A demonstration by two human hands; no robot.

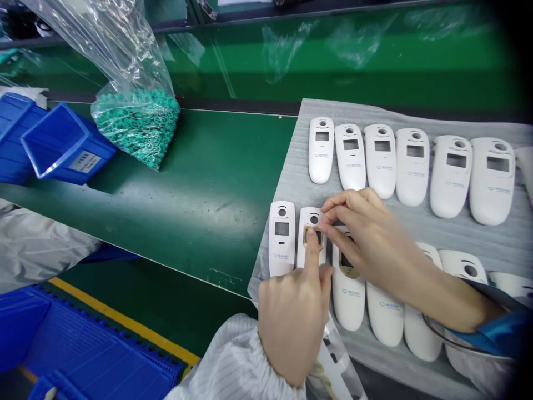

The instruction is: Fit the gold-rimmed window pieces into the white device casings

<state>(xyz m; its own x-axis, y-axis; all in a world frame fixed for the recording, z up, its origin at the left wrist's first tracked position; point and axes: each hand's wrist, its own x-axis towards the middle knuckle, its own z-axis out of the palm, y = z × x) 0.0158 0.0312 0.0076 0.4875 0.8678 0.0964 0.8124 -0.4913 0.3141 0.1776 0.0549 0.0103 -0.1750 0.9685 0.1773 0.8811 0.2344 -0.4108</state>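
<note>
My left hand (293, 316) presses its straight index finger onto a small gold-edged window piece (320, 242) over the screen opening of a white handheld device housing (307, 222). Its other fingers are curled, and what they may hold is hidden. My right hand (362, 228) pinches at the upper right edge of that same window piece. A clear strip with dark marks (333, 355) shows below my left hand; whether the hand holds it I cannot tell. Left of the hands lies another housing (282, 244), and under my right hand one (348, 294) bears a dark window piece.
More white housings (381, 161) lie in a back row on a grey foam sheet (291, 172). A clear bag of green rings (135, 122) and blue bins (62, 144) stand on the green bench (216, 183). Blue crates (104, 355) are below, left.
</note>
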